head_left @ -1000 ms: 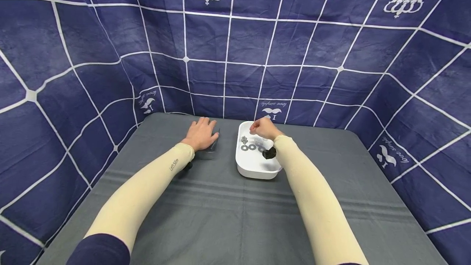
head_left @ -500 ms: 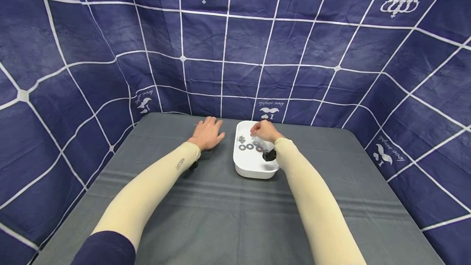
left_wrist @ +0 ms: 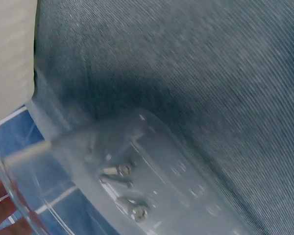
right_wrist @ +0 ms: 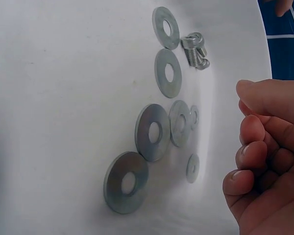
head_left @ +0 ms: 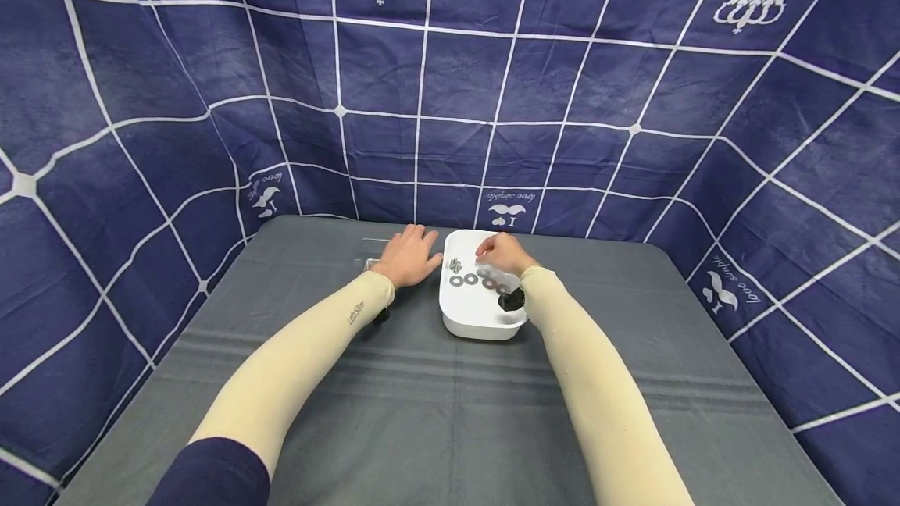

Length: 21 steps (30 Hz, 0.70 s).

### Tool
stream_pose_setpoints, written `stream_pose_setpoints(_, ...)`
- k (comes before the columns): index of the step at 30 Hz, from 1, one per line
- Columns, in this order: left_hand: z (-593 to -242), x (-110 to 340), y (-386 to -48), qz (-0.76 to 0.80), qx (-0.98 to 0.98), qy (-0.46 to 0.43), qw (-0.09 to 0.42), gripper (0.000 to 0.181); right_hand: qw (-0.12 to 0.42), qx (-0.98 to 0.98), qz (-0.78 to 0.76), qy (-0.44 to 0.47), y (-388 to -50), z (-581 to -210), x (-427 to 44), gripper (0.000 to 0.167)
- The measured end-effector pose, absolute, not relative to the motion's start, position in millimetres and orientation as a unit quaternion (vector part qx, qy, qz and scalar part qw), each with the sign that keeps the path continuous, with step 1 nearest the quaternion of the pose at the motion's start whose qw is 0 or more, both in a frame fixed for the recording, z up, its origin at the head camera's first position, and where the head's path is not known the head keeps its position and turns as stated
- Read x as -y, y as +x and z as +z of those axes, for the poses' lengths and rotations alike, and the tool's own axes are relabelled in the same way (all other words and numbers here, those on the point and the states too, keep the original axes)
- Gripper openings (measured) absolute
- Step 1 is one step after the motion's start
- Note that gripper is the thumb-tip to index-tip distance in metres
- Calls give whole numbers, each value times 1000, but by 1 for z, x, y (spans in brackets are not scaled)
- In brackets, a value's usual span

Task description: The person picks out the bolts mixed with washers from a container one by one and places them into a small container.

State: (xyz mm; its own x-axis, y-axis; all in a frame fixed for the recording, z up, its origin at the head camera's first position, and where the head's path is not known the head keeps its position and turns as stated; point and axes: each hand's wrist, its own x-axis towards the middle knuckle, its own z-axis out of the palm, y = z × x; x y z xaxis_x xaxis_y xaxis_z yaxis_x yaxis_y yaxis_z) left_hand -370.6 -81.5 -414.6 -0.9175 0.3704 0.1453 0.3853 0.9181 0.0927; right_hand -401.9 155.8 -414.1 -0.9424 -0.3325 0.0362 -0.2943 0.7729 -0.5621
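My left hand (head_left: 409, 256) is over a clear plastic box (head_left: 371, 262), its back up and its fingers spread. In the left wrist view, the clear box (left_wrist: 152, 156) holds a few metal screws (left_wrist: 132, 208), and my fingertips (left_wrist: 2, 213) show beyond its rim. My right hand (head_left: 505, 253) hovers over the far part of a white tray (head_left: 485, 328). Its fingers (right_wrist: 250, 155) are curled, with the thumb close to the index finger; I see nothing between them. Several flat washers (right_wrist: 153, 144) and a small cluster of screws (right_wrist: 193, 49) lie in the tray.
A grey cloth (head_left: 422, 412) covers the table. Dark blue cloth walls (head_left: 464, 84) with white grid lines stand behind it and at the sides. A small black device (head_left: 512, 300) sits at my right wrist, over the tray.
My left hand has shifted right, closer to the tray, and the clear box now shows at its left side. My right hand stays over the tray with little change. The head view has turned slightly.
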Motion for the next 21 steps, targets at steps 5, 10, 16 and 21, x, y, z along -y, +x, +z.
stream_pose_setpoints(5,-416,72,-372,-73,977,-196,53,58,38,-943,-291,-156,-398,-413,-152,19)
stream_pose_setpoints(10,-419,63,-371,-70,976,-199,44,60,34,-941,-300,-153,-396,-417,-148,18)
stream_pose_setpoints(16,-424,57,-371,-61,976,-205,39,60,44,-932,-334,-134,-396,-427,-145,18)
stream_pose_setpoints(21,-423,54,-370,-62,975,-208,42,61,45,-926,-356,-114,-397,-435,-144,19)
